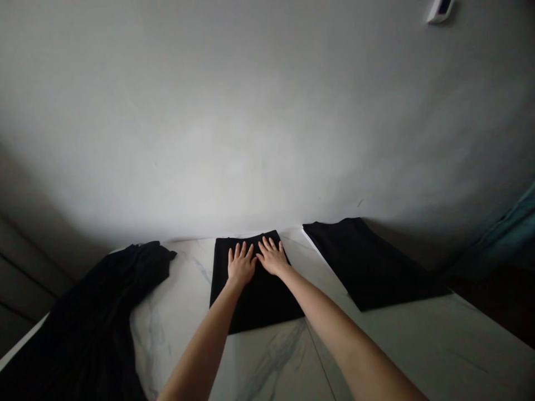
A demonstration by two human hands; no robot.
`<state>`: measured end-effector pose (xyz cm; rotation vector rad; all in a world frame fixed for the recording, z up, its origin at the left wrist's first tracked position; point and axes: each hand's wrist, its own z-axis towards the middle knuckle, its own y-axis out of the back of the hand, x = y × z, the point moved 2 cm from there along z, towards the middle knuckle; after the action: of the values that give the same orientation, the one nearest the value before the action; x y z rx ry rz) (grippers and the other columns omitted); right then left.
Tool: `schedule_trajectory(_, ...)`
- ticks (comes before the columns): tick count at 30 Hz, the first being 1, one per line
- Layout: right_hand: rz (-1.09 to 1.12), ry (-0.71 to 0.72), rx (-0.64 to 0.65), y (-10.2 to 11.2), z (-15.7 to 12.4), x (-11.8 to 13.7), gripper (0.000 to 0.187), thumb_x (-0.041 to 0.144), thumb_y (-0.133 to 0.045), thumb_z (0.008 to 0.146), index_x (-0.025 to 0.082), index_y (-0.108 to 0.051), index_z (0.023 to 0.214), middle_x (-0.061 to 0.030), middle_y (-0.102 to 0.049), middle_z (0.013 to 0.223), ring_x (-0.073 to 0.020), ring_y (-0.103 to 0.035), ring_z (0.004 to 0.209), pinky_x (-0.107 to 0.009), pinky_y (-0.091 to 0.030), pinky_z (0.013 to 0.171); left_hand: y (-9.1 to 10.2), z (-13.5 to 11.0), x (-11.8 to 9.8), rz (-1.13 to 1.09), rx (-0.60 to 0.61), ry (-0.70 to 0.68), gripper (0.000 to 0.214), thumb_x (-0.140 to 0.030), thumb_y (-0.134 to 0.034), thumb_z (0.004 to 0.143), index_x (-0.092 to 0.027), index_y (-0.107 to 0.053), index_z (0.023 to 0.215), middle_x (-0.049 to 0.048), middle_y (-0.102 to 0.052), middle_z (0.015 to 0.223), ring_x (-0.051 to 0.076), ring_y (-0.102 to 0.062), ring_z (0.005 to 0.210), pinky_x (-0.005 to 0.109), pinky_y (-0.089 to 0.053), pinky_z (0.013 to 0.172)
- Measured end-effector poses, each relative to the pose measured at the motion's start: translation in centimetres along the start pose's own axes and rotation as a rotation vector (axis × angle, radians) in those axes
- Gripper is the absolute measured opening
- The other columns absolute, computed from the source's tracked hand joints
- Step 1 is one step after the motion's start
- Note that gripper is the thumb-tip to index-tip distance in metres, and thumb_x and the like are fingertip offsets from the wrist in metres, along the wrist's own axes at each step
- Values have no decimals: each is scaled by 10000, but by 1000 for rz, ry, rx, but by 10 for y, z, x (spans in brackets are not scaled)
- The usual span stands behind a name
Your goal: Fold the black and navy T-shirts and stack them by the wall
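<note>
In the middle of the table lies a folded black garment, a flat, roughly square piece of cloth. My left hand rests flat on its upper part, fingers spread. Beside it, my right hand also lies flat on the cloth, fingers apart, the two thumbs close together. Neither hand grips anything. The exact kind of garment cannot be made out.
A second folded black cloth lies to the right, with a white edge on its left side. Loose, crumpled black cloth covers the left of the marble-patterned table. A pale wall stands behind.
</note>
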<state>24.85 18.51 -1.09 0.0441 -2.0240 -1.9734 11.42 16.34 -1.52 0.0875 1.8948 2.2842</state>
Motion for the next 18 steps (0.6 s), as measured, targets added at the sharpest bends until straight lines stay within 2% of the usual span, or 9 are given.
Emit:
schedule_trajectory(4,22,-15,-21,-12,13,-11,593,535,-291,992,308,-251,1538,-26,-126,1634,-289,-127,1493,-539,-98,1176,-14,5,15,-3,-38,239,600,-523,-357,960,-247,-394,1491,99,-318,1576,377,-254,1448,570,-228,1145)
schedule_trajectory(8,31,-10,0,-18,17,-16,601,585,-291,979,350,-253,1531,-14,-127,1635,-297,-134,1491,-559,-107,1166,-16,6,13,-17,-32,325,634,-519,-358,952,-201,-384,1499,113,-302,1582,419,-246,1439,567,-229,1143)
schedule_trajectory(10,22,-7,2,-16,23,-17,611,583,-282,981,317,-270,1532,-37,-160,1630,-294,-165,1485,-557,-99,1167,-13,14,14,-16,-7,339,645,-518,-357,950,-164,-404,1488,136,-319,1571,432,-270,1426,556,-247,1137)
schedule_trajectory(14,-16,-34,-73,-7,42,-23,653,545,-264,995,184,-266,1539,-108,-159,1624,-253,-155,1489,-477,-71,1188,-9,37,30,18,-38,240,644,-479,-348,965,-104,-389,1487,157,-321,1566,350,-289,1440,466,-241,1166)
schedule_trajectory(18,44,-100,-45,-13,54,-32,665,571,-249,994,211,-213,1553,-113,-105,1632,-243,-105,1499,-454,-106,1182,-18,44,55,24,-49,253,664,-518,-361,963,-135,-358,1504,160,-316,1570,321,-288,1447,440,-251,1166)
